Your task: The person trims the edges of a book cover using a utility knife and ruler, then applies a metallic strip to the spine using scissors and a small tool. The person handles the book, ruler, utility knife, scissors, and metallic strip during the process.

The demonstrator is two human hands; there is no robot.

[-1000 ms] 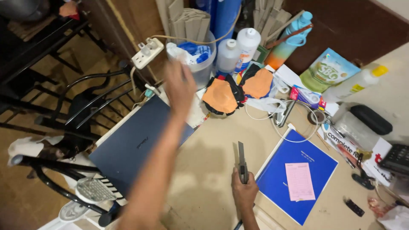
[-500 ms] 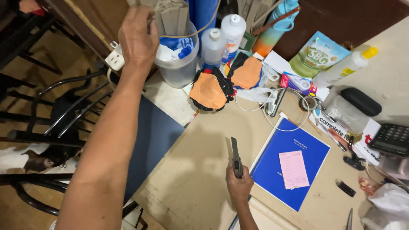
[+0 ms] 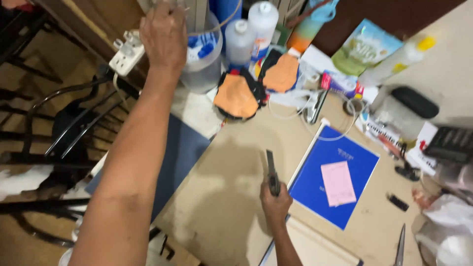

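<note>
From the head camera, the left hand is raised over the desk's far left corner, fingers curled at the rim of a clear plastic tub; whether it grips anything I cannot tell. The right hand is closed around one dark utility knife, blade pointing away, near the desk's front edge just left of one blue notebook bearing one pink slip. Two white bottles and two orange pads sit along the far edge. Against half a second ago, the left hand sits a little further over the tub; the knife hand has not moved.
</note>
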